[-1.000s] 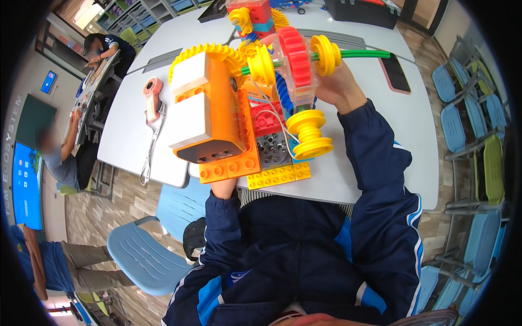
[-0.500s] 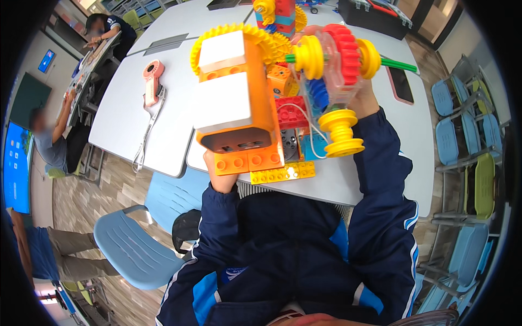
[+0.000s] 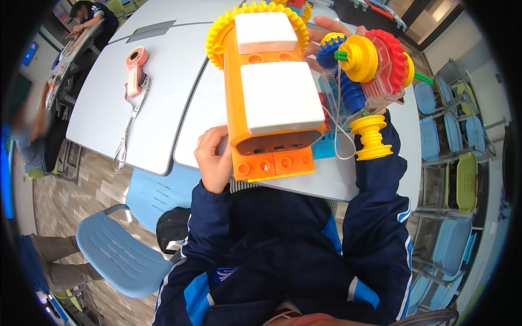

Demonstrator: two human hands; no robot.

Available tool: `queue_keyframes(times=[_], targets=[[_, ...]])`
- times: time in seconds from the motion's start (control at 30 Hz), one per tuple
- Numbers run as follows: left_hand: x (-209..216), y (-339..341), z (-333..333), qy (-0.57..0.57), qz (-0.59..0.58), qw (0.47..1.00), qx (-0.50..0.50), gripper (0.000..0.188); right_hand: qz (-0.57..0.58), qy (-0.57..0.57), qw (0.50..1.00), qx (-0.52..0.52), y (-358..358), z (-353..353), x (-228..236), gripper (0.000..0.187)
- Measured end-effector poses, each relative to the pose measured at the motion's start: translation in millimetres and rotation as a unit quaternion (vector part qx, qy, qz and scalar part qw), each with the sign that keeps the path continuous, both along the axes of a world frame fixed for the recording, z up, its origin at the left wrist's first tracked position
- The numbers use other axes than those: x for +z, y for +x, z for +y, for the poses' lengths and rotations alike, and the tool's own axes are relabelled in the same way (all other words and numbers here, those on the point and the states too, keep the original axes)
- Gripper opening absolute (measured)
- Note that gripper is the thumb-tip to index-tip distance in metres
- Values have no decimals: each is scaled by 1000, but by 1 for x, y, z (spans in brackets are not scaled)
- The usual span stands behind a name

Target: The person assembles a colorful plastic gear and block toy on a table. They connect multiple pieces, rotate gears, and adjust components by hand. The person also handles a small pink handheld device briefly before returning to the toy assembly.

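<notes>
A large toy-brick model stands over the near table edge in front of me. Its orange motor block (image 3: 236,98) has white panels (image 3: 283,98) on top and a big yellow gear (image 3: 215,46) at its far end. My left hand (image 3: 213,163) is closed at the lower left side of the orange base. To the right, a clear frame carries a red gear (image 3: 392,57), a yellow pulley (image 3: 361,58) and a lower yellow pulley (image 3: 372,137). Behind this part, my right hand (image 3: 326,27) shows spread fingers beside a blue gear (image 3: 329,51); its palm is hidden.
A pink handheld fan (image 3: 135,73) with a white strap lies on the left table (image 3: 103,103). A black case (image 3: 370,19) sits at the far right. Blue chairs (image 3: 119,250) stand on the left, with stacked chairs (image 3: 457,239) on the right. Other people are along the left side.
The orange block has come up closer and shifted right. The pulley part has turned and moved right. My right fingers now show spread behind it, and more of my left hand is visible.
</notes>
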State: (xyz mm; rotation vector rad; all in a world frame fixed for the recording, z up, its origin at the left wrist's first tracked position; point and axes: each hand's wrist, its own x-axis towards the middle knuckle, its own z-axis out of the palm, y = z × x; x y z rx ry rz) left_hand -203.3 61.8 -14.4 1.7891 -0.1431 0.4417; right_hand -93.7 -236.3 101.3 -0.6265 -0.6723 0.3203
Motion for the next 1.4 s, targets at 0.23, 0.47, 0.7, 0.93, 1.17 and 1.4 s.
queue_keyframes(times=[0.23, 0.47, 0.7, 0.93, 1.17, 1.4], targets=[[11, -1, -2, -3, -27, 999, 17, 13, 0, -57, 985, -162, -7, -4, -14, 39], [11, 1, -3, 5, -35, 999, 1, 14, 30, -101, 981, -163, 6, -23, -14, 36], [8, 1, -1, 37, -36, 999, 5, 18, -62, -132, 982, -122, 19, -34, -24, 39], [6, 2, -2, 39, -33, 999, -5, 20, -84, -153, 973, -150, -4, -9, 9, 53], [3, 1, 1, 45, -29, 999, 4, 22, -124, -179, 958, -188, -6, -4, 15, 51], [2, 1, 0, 33, -31, 999, 1, 24, -170, -143, 941, -255, -13, -10, 10, 55]])
